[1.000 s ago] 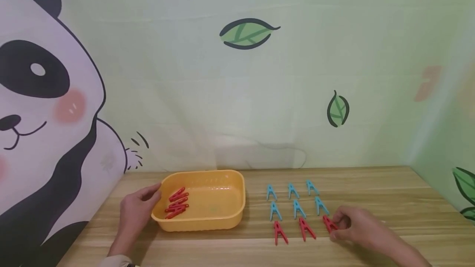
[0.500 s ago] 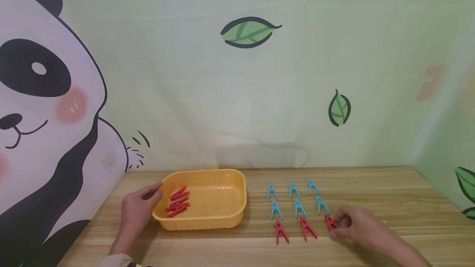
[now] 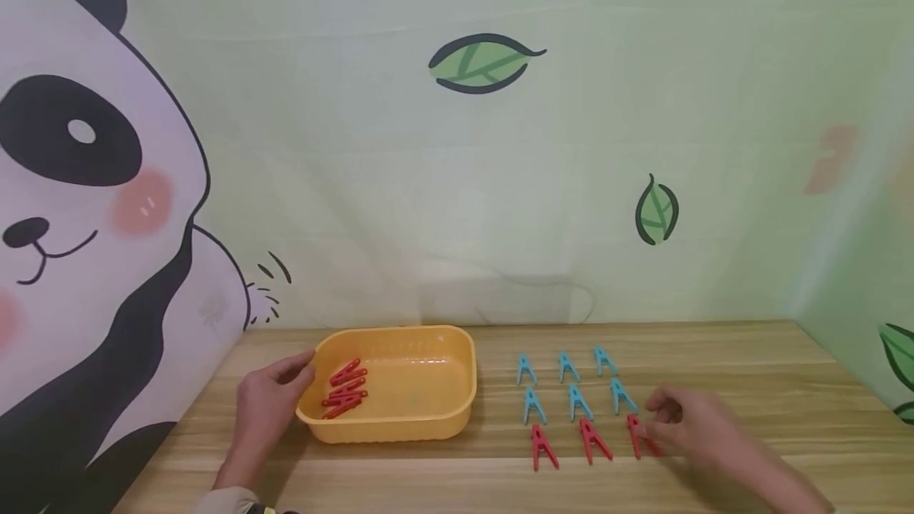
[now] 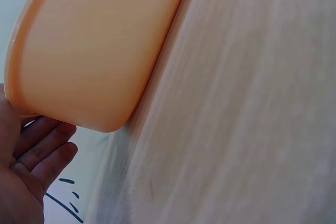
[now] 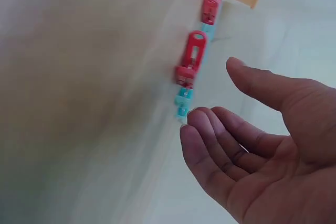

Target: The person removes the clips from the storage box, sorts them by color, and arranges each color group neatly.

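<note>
A yellow plastic basket (image 3: 385, 428) stands on the wooden table, with several red clothespins (image 3: 346, 393) lying at its left end. My left hand (image 3: 270, 403) pinches the basket's left rim; in the left wrist view its fingers (image 4: 50, 150) lie by the corner. To the right, two rows of blue clothespins (image 3: 577, 401) stand above a row of red clothespins (image 3: 591, 441). My right hand (image 3: 696, 428) is beside the rightmost red clothespin (image 3: 634, 435), partly covering it in the head view. In the right wrist view, thumb and fingers (image 5: 207, 166) are apart with nothing between them.
A pale green cloth backdrop (image 3: 343, 181) with a panda and leaves printed on it rises behind the table (image 3: 400, 482). Another cloth wall (image 3: 871, 276) borders the right side.
My right hand has let go of the rightmost red clothespin, its thumb and fingers spreading apart. That clothespin now shows more of its length. My left hand stays at the basket rim.
</note>
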`<action>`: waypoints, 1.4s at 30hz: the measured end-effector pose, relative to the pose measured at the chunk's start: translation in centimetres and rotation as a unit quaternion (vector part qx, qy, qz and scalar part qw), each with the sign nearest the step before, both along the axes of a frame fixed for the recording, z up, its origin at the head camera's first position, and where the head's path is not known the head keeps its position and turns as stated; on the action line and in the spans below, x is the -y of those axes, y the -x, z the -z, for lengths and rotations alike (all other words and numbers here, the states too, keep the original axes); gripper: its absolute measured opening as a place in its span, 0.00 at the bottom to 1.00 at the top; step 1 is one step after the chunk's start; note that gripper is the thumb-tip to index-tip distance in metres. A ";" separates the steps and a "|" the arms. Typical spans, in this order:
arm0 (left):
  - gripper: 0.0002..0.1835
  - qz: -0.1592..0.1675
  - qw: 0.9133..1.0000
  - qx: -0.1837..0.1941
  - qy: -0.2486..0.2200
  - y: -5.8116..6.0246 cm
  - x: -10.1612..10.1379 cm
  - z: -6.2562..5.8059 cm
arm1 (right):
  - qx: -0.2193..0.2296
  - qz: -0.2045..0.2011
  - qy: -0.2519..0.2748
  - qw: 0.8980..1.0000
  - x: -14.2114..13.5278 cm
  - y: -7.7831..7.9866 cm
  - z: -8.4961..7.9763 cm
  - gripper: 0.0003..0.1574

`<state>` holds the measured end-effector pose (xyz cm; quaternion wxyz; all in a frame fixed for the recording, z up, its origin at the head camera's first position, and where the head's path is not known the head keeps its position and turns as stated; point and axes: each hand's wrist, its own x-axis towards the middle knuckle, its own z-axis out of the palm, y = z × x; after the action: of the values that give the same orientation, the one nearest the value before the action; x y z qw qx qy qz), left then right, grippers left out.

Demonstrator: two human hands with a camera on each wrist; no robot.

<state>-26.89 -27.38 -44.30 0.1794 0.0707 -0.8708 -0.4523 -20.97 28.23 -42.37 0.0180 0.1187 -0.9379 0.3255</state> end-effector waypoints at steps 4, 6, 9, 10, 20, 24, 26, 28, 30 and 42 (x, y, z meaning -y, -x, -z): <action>0.18 -0.002 1.000 0.000 0.000 0.1 0.0 0.0 | -0.034 -0.006 -0.008 0.999 0.4 0.2 -0.8 0.14; 0.18 -0.003 1.000 -0.001 0.000 0.1 0.0 0.0 | -0.032 -0.003 -0.012 0.999 1.0 0.3 -1.3 0.15; 0.18 -0.002 1.000 0.000 0.000 0.2 0.0 0.0 | -0.031 -0.008 -0.009 0.999 2.4 0.4 -2.0 0.16; 0.18 -0.001 1.000 0.001 0.000 0.2 0.0 0.0 | -0.031 -0.011 -0.005 0.999 2.9 0.5 -2.3 0.16; 0.19 0.004 1.000 0.008 0.000 0.2 -0.1 -0.1 | -0.067 -0.092 0.075 0.991 7.8 0.9 -3.9 0.15; 0.19 0.006 1.000 0.009 0.002 0.2 -0.2 -0.2 | -0.083 -0.120 0.100 0.984 9.7 1.4 -4.2 0.15; 0.19 0.005 1.000 0.010 0.002 0.2 -0.2 -0.2 | -0.093 -0.133 0.107 0.981 10.7 1.7 -4.2 0.15; 0.19 0.004 1.000 0.011 0.001 0.2 -0.1 -0.2 | -0.095 -0.143 0.116 0.978 11.8 2.0 -4.3 0.14; 0.19 0.004 1.000 0.012 0.000 0.2 -0.1 -0.1 | -0.090 -0.150 0.123 0.977 12.9 2.2 -4.3 0.14; 0.19 0.006 1.000 0.008 -0.005 0.1 0.1 0.0 | -0.082 -0.212 0.174 0.958 20.3 3.8 -3.3 0.12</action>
<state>-27.02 -27.46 -44.31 0.1699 0.0701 -0.8702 -0.4572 -24.72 7.93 -39.07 0.0464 0.3359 -0.8157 0.4687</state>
